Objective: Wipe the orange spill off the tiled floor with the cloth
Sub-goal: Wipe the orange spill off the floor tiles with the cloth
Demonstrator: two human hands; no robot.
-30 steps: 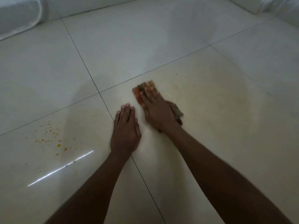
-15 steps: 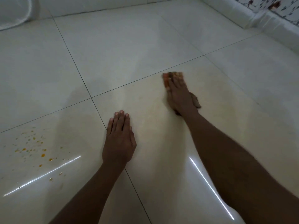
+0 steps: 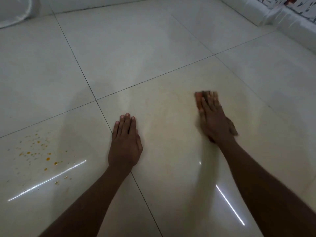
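Note:
A small cloth (image 3: pixel 199 98), stained orange, lies flat on the pale tiled floor (image 3: pixel 136 48) right of centre. My right hand (image 3: pixel 213 120) presses down on it with straight fingers; the cloth shows beyond the fingertips and behind the wrist. My left hand (image 3: pixel 125 144) rests flat on the floor over a grout line, fingers straight, holding nothing. Orange droplets of the spill (image 3: pixel 39 154) are scattered on the tile at the left, well apart from the cloth. A faint yellowish film covers the tile between my hands.
A white skirting and patterned wall (image 3: pixel 280 16) run along the far right. A white object's rounded edge (image 3: pixel 15 16) sits at the top left. Bright light streaks reflect off the glossy tiles near both forearms.
My right hand has slid the cloth to the right across the tile, away from my left hand. The left hand has stayed planted on the floor.

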